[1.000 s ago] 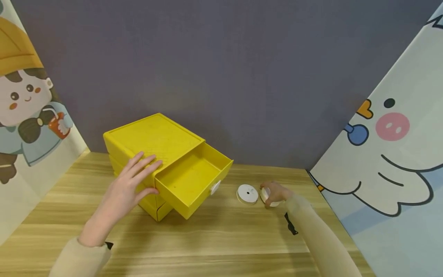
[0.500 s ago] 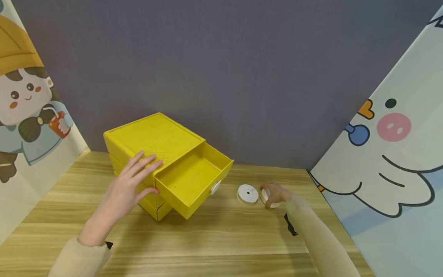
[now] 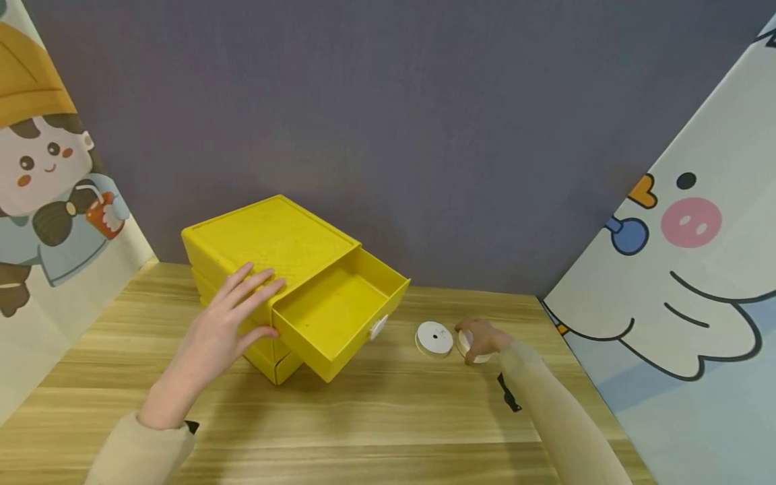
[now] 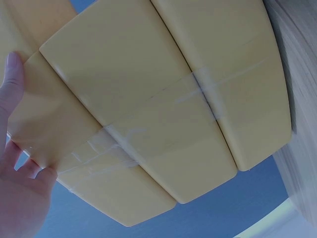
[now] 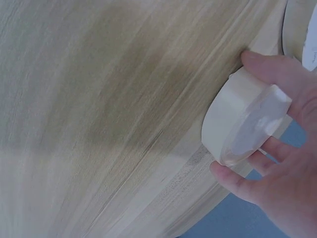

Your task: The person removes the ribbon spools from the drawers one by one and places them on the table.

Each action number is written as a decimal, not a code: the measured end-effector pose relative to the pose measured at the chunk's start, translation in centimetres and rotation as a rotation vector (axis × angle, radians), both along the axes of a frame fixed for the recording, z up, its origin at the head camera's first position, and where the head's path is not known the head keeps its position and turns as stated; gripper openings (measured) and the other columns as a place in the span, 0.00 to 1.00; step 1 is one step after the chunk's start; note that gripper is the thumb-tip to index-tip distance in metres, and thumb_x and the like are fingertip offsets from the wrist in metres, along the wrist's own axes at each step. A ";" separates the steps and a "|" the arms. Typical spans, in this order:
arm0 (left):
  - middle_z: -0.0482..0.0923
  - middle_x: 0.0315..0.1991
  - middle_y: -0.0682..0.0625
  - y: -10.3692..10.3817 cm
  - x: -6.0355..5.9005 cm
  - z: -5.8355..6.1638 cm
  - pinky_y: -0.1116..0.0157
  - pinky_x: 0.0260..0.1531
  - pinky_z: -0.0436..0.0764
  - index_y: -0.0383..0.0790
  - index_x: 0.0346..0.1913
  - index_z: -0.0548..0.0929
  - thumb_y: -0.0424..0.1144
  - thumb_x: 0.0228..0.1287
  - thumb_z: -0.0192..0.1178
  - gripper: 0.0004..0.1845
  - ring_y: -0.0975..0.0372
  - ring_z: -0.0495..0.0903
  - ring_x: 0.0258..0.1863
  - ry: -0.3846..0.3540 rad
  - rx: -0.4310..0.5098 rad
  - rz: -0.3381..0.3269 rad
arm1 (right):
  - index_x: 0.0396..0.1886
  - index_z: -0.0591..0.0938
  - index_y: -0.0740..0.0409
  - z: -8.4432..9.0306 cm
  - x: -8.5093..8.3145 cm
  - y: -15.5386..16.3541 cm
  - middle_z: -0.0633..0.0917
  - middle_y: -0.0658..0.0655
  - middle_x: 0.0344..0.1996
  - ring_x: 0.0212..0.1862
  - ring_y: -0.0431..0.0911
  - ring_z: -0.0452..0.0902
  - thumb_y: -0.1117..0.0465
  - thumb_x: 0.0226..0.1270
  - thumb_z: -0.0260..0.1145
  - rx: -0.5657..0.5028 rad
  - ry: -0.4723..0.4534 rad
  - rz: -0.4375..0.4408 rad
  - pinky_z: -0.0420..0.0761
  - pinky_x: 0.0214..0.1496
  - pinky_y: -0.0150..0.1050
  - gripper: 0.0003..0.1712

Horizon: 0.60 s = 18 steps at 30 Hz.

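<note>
A yellow drawer cabinet (image 3: 267,232) stands on the wooden table (image 3: 388,417), its top drawer (image 3: 339,313) pulled out and showing nothing inside. My left hand (image 3: 254,306) rests on the cabinet's front corner beside the drawer, fingers straight, thumb against the side; the left wrist view shows the fingers (image 4: 12,84) against the cabinet's side (image 4: 158,99). My right hand (image 3: 479,337) grips a white ribbon spool (image 3: 467,345) that lies on the table, thumb and fingers (image 5: 270,67) curled around its rim (image 5: 233,124). A second white spool (image 3: 434,338) lies flat just left of it.
A grey wall (image 3: 424,135) closes the back. Cartoon panels stand at the left (image 3: 54,202) and right (image 3: 679,283) of the table. A white round knob (image 3: 377,328) sits on the drawer front.
</note>
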<state>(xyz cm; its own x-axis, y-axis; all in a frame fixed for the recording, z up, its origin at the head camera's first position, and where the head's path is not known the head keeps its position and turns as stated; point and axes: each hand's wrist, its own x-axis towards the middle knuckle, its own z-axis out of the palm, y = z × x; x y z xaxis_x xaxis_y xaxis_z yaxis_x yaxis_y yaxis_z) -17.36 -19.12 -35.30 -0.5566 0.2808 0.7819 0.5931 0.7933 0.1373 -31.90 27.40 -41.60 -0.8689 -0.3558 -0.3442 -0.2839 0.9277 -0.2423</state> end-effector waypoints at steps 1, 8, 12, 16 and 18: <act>0.73 0.63 0.43 0.0 0.0 0.0 0.45 0.53 0.80 0.44 0.63 0.75 0.62 0.56 0.44 0.37 0.43 0.65 0.67 0.000 -0.001 0.000 | 0.62 0.72 0.62 0.0 0.1 0.0 0.72 0.72 0.60 0.60 0.66 0.67 0.67 0.38 0.75 -0.002 -0.003 0.000 0.79 0.53 0.61 0.44; 0.73 0.64 0.43 0.1 -0.2 0.0 0.45 0.53 0.80 0.43 0.63 0.75 0.60 0.54 0.48 0.36 0.43 0.64 0.68 -0.005 -0.001 -0.016 | 0.65 0.69 0.65 0.0 0.3 0.5 0.69 0.71 0.64 0.66 0.70 0.61 0.68 0.41 0.76 -0.033 -0.035 0.015 0.75 0.57 0.64 0.46; 0.73 0.63 0.43 0.1 -0.3 0.1 0.46 0.51 0.81 0.43 0.63 0.75 0.60 0.53 0.49 0.36 0.43 0.64 0.68 -0.007 0.002 -0.020 | 0.67 0.66 0.67 0.2 0.4 0.7 0.67 0.72 0.66 0.68 0.71 0.58 0.66 0.42 0.77 -0.054 -0.048 0.024 0.71 0.63 0.67 0.49; 0.74 0.63 0.43 0.1 -0.3 0.0 0.46 0.53 0.80 0.43 0.62 0.76 0.61 0.54 0.46 0.37 0.43 0.65 0.67 -0.003 0.003 -0.020 | 0.69 0.64 0.67 0.6 0.4 0.8 0.65 0.72 0.68 0.69 0.72 0.56 0.64 0.42 0.78 -0.049 -0.058 0.032 0.65 0.67 0.70 0.52; 0.74 0.62 0.42 0.0 -0.3 0.0 0.46 0.53 0.79 0.42 0.62 0.76 0.62 0.54 0.45 0.37 0.43 0.65 0.66 0.000 0.005 -0.018 | 0.70 0.63 0.65 1.0 0.4 0.8 0.64 0.72 0.69 0.70 0.72 0.55 0.63 0.43 0.78 -0.036 -0.061 0.039 0.63 0.67 0.71 0.53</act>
<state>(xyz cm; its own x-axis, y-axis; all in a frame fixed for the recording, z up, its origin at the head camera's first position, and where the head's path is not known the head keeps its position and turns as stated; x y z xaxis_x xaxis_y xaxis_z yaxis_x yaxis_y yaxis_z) -17.62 -19.13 -35.30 -0.5516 0.2873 0.7831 0.6074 0.7818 0.1410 -31.48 28.19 -40.60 -0.8319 -0.4022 -0.3824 -0.3035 0.9066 -0.2932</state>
